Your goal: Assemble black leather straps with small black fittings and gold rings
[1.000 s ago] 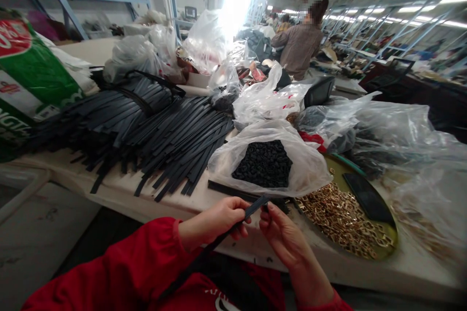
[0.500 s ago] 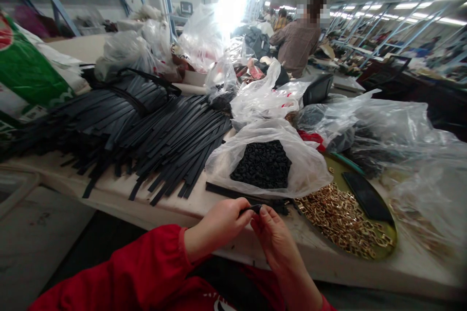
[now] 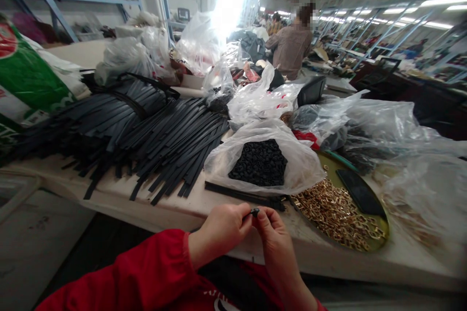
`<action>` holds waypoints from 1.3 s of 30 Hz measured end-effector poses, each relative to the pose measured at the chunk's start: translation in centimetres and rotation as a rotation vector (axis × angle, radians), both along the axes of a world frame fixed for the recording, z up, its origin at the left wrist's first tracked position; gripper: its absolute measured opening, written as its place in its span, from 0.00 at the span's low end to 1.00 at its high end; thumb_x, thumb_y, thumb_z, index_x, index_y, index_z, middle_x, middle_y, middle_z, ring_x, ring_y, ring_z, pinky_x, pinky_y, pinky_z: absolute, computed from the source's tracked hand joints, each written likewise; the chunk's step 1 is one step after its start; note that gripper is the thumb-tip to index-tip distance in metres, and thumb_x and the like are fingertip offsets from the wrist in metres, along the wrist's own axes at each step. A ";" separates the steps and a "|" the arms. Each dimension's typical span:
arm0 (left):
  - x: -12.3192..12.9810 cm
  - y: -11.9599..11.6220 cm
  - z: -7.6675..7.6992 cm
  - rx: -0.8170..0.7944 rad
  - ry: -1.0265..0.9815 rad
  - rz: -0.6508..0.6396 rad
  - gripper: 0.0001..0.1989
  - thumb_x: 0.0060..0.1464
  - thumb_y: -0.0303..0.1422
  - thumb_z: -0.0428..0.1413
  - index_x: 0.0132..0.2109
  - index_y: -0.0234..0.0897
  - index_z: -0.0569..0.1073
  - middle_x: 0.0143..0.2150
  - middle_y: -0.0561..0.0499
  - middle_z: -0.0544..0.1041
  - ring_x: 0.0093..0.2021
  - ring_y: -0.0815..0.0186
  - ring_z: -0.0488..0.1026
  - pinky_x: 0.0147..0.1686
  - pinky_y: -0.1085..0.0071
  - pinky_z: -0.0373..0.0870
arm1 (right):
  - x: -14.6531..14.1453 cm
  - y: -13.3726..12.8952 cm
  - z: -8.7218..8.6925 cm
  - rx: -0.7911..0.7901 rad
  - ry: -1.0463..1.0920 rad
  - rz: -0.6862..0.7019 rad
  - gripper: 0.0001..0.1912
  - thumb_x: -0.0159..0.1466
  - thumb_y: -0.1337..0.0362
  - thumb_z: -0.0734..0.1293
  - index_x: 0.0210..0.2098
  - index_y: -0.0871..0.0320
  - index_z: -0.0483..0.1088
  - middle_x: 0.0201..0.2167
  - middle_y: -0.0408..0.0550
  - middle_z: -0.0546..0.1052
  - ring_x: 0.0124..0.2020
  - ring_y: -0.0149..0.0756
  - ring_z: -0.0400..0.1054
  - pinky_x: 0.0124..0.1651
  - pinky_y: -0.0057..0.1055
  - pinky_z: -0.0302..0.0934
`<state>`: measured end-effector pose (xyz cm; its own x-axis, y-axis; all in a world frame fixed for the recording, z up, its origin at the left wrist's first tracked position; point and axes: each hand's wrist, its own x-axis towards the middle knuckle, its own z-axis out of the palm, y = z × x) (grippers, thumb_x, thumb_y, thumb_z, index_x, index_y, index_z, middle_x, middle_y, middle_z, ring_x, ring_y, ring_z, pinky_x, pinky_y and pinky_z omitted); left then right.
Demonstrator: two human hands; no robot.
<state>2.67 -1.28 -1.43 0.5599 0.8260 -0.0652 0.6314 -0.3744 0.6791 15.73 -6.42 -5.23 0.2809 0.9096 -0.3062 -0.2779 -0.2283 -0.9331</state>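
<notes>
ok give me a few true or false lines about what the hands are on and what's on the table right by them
1. Both hands pinch one small black piece between their fingers. True: left hand and right hand meet on it.
2. The open clear bag holds gold pieces. False: it holds small black pieces.
3. The gold metal pieces lie in a round tray. True.
4. The black straps are rolled into coils. False: they lie flat in a fanned pile.
5. The sleeve is red. True.

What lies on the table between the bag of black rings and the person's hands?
In the head view, a few black strips lie flat on the table, between the bag and the hands.
</notes>
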 end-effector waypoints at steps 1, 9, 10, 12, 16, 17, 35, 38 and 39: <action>0.1 0.0 0.0 -0.032 -0.030 0.009 0.14 0.55 0.37 0.44 0.30 0.36 0.70 0.24 0.52 0.71 0.24 0.69 0.63 0.22 0.74 0.48 | 0.1 -0.1 0.0 -0.004 0.022 0.004 0.13 0.54 0.54 0.67 0.30 0.58 0.68 0.28 0.42 0.73 0.31 0.30 0.64 0.37 0.28 0.59; 0.4 -0.1 0.3 -0.361 -0.221 0.018 0.12 0.50 0.35 0.46 0.25 0.33 0.67 0.20 0.58 0.60 0.23 0.73 0.57 0.22 0.77 0.49 | 1.0 -0.1 0.8 -0.037 0.395 0.045 0.11 0.48 0.62 0.72 0.30 0.54 0.70 0.23 0.37 0.71 0.25 0.24 0.62 0.32 0.21 0.57; 0.3 -0.2 0.2 -0.344 -0.208 0.016 0.12 0.50 0.35 0.45 0.24 0.33 0.66 0.20 0.58 0.59 0.23 0.74 0.56 0.21 0.76 0.48 | 1.1 -0.1 0.9 -0.057 0.414 0.051 0.14 0.47 0.62 0.73 0.32 0.54 0.71 0.25 0.38 0.72 0.26 0.24 0.63 0.32 0.22 0.58; 0.3 -0.5 0.0 -0.308 -0.179 0.026 0.12 0.50 0.34 0.45 0.24 0.34 0.66 0.20 0.58 0.60 0.22 0.74 0.56 0.21 0.76 0.47 | 1.2 -0.2 0.9 -0.099 0.383 0.079 0.17 0.45 0.61 0.73 0.35 0.54 0.71 0.28 0.40 0.74 0.28 0.27 0.65 0.33 0.24 0.59; 0.3 -1.1 -0.8 -0.220 -0.128 0.065 0.12 0.52 0.34 0.45 0.25 0.34 0.66 0.20 0.57 0.62 0.22 0.73 0.57 0.21 0.75 0.46 | 1.2 -0.5 0.5 -0.081 0.111 0.104 0.14 0.47 0.58 0.72 0.32 0.56 0.71 0.28 0.41 0.73 0.31 0.29 0.65 0.36 0.25 0.59; 0.4 -1.2 -1.1 -0.193 -0.122 0.073 0.12 0.52 0.34 0.45 0.25 0.35 0.66 0.20 0.57 0.63 0.22 0.73 0.58 0.22 0.75 0.46 | 1.1 -0.6 0.3 -0.065 0.048 0.102 0.13 0.48 0.58 0.71 0.32 0.56 0.71 0.28 0.41 0.73 0.32 0.30 0.65 0.38 0.26 0.59; -0.2 1.2 -0.4 -0.292 -0.007 -0.159 0.13 0.54 0.33 0.42 0.29 0.36 0.67 0.24 0.53 0.68 0.25 0.70 0.62 0.23 0.75 0.52 | 1.9 0.3 -0.4 -0.190 0.289 0.151 0.15 0.46 0.61 0.73 0.33 0.57 0.70 0.24 0.38 0.71 0.23 0.22 0.62 0.29 0.21 0.57; -0.4 1.2 -0.3 -0.472 -0.030 -0.188 0.13 0.55 0.36 0.41 0.29 0.36 0.66 0.21 0.55 0.66 0.21 0.71 0.62 0.21 0.77 0.54 | 2.2 0.4 -0.1 -0.191 0.358 0.089 0.16 0.45 0.61 0.74 0.33 0.57 0.69 0.24 0.37 0.71 0.21 0.21 0.62 0.28 0.21 0.57; -0.5 1.2 -0.3 -0.530 -0.050 -0.188 0.13 0.55 0.37 0.41 0.30 0.36 0.66 0.20 0.56 0.66 0.20 0.72 0.61 0.20 0.77 0.54 | 2.1 0.4 0.0 -0.178 0.384 0.078 0.17 0.45 0.62 0.74 0.33 0.57 0.69 0.24 0.37 0.71 0.21 0.21 0.62 0.27 0.21 0.57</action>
